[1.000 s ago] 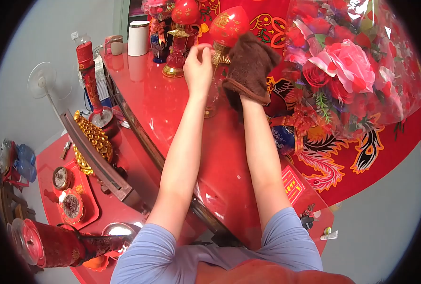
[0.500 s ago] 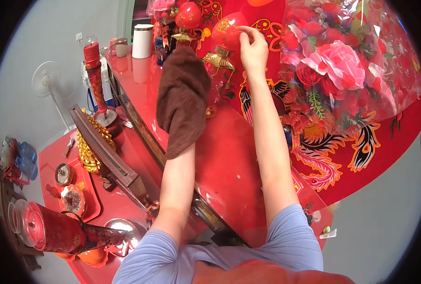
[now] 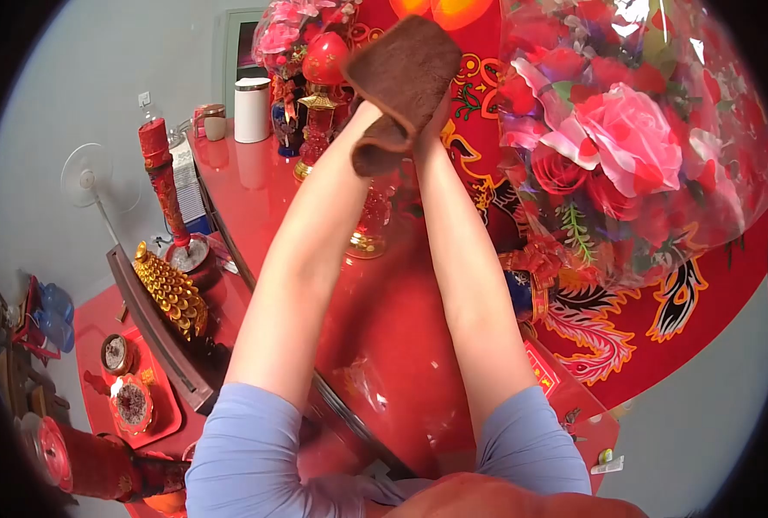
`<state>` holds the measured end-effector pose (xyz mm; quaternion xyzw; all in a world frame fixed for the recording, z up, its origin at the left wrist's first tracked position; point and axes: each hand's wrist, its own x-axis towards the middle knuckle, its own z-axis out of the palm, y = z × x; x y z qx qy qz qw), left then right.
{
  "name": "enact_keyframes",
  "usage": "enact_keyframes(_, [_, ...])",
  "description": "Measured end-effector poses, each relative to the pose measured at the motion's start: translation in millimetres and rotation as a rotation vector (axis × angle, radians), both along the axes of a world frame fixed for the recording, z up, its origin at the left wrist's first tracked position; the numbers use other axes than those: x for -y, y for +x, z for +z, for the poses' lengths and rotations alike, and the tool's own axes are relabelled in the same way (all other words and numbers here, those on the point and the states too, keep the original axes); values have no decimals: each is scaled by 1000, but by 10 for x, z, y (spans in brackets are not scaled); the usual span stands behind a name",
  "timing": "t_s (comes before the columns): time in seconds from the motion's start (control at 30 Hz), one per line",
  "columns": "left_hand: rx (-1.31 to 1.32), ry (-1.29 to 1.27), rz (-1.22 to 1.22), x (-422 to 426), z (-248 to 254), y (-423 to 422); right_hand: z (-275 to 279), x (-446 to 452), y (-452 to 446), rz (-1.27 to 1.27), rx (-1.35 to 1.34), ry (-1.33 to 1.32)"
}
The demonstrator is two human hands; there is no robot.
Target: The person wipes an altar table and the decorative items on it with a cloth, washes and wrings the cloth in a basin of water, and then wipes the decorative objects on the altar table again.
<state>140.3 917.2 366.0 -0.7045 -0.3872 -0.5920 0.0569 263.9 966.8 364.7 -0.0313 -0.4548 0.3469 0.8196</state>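
Observation:
A brown cloth [image 3: 406, 73] is draped over my left hand [image 3: 368, 115] and hides its fingers. The cloth is up against the top of the nearer red lamp with a clear red stem [image 3: 371, 220], so the lamp's red head is out of sight. Behind the cloth's right edge reaches my right hand [image 3: 433, 129]; its fingers are covered, and what they touch cannot be seen. To the left stands a matching lamp with a red egg-shaped head [image 3: 326, 59] and gold collar.
A large plastic-wrapped bouquet [image 3: 626, 138] stands on the right by a blue vase [image 3: 522, 293]. At the left are a white canister [image 3: 252, 110], a red candle [image 3: 161, 173], a gold ornament [image 3: 173, 289] and a red tray [image 3: 164, 397] with bowls. Embroidered red cloth [image 3: 591, 337] hangs behind.
My left hand has carried the brown cloth up and right, from beside the nearer lamp onto its top. My right hand, earlier pinching at the lamp's red head, is now behind the cloth.

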Motion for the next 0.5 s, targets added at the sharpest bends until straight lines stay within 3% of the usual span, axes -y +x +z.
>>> enact_keyframes(0.07, [-116, -52, 28, -68, 111, -6, -162, -194, 43, 126, -62, 112])
enact_keyframes(0.13, [-213, -91, 45, -95, 189, -39, -116, -48, 142, -57, 37, -69])
enact_keyframes(0.2, [-285, -115, 52, -128, 251, -70, 5, 223, 64, -395, 134, -211])
enact_keyframes(0.27, [-346, -134, 65, -142, 291, -120, 55, 524, -196, -896, 232, -315])
enact_keyframes(0.37, [-418, -139, 93, -130, 334, -182, 100, 619, -239, -1225, 472, -374])
enact_keyframes(0.5, [-475, -126, 132, -117, 357, -247, 92, 622, -279, -1180, 423, -301])
